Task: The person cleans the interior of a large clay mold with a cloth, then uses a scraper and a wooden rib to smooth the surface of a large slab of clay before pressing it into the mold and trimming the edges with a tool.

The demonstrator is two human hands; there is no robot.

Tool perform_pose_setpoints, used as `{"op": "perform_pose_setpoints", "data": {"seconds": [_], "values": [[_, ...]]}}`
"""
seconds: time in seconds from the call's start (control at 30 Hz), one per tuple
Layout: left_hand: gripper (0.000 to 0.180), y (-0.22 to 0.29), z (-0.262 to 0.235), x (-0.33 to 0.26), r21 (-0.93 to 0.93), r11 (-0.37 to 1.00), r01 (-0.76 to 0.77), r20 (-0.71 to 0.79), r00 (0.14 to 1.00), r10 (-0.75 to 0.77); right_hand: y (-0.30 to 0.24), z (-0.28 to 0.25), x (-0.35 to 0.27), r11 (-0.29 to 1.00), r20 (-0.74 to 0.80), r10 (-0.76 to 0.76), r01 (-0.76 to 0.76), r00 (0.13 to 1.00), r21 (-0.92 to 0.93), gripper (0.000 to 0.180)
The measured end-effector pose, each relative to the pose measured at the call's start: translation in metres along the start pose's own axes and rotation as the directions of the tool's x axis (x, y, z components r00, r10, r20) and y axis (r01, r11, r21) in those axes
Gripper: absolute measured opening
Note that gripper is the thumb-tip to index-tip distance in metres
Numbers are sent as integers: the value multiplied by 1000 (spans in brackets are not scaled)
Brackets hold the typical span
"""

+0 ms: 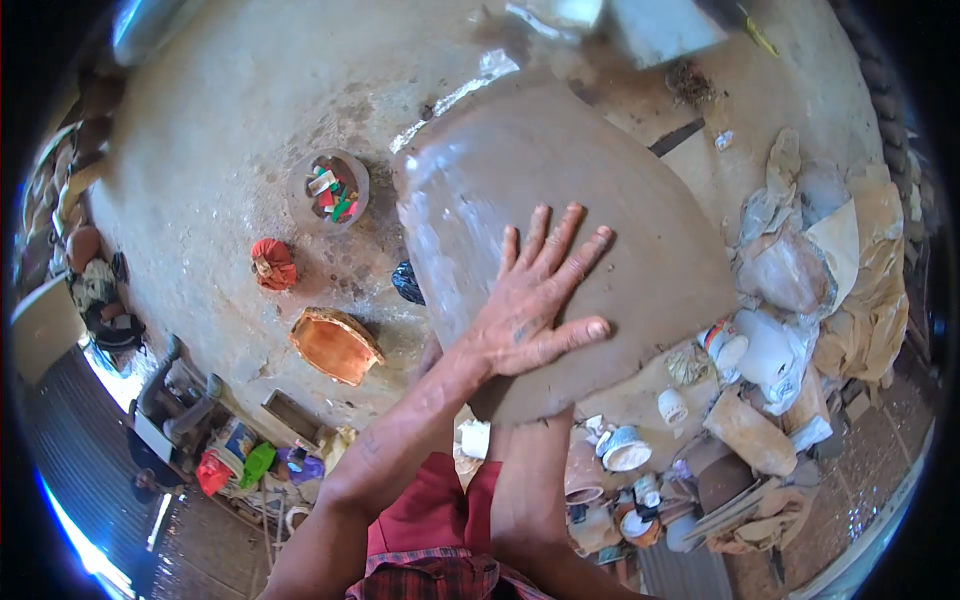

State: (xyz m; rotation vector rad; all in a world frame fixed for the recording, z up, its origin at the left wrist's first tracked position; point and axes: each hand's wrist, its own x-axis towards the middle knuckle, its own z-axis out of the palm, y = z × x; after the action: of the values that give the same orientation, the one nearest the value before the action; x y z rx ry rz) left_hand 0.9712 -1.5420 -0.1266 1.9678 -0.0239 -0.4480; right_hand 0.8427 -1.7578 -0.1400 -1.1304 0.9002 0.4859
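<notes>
A broad slab of wet grey-brown clay (480,190), smooth and shiny along its left side, fills the middle of the view. My left hand (540,300) lies palm down on it, fingers spread and thumb pointing right. My right forearm (532,460) runs up under the slab's near edge, so the slab hides my right hand and its fingers.
Left of the slab are a round tub (357,180) of coloured pieces, a red cloth bundle (273,265), an orange-brown open vessel (337,347) and a black plastic bundle (406,282). Plastic sheets (785,272), a white container (768,350) and several pots crowd the right.
</notes>
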Motion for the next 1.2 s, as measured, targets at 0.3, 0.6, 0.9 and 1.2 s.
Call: {"op": "perform_pose_setpoints", "data": {"seconds": [0.3,0.6,0.9,1.2], "values": [[110,104,118,-128,-613,789,-47,-94,996,-14,-31,-82,-71,974,187,-95,130,978,-184,78],[113,111,211,-249,-861,508,-10,-229,900,-372,-14,-122,-130,902,324,83,67,942,-426,78],[122,-22,174,-351,-752,640,-157,-574,633,-519,146,-23,-129,813,545,414,-27,729,-582,78],[114,-266,137,-422,-647,715,-265,-747,404,-527,371,138,-94,749,620,468,89,630,-656,79]]}}
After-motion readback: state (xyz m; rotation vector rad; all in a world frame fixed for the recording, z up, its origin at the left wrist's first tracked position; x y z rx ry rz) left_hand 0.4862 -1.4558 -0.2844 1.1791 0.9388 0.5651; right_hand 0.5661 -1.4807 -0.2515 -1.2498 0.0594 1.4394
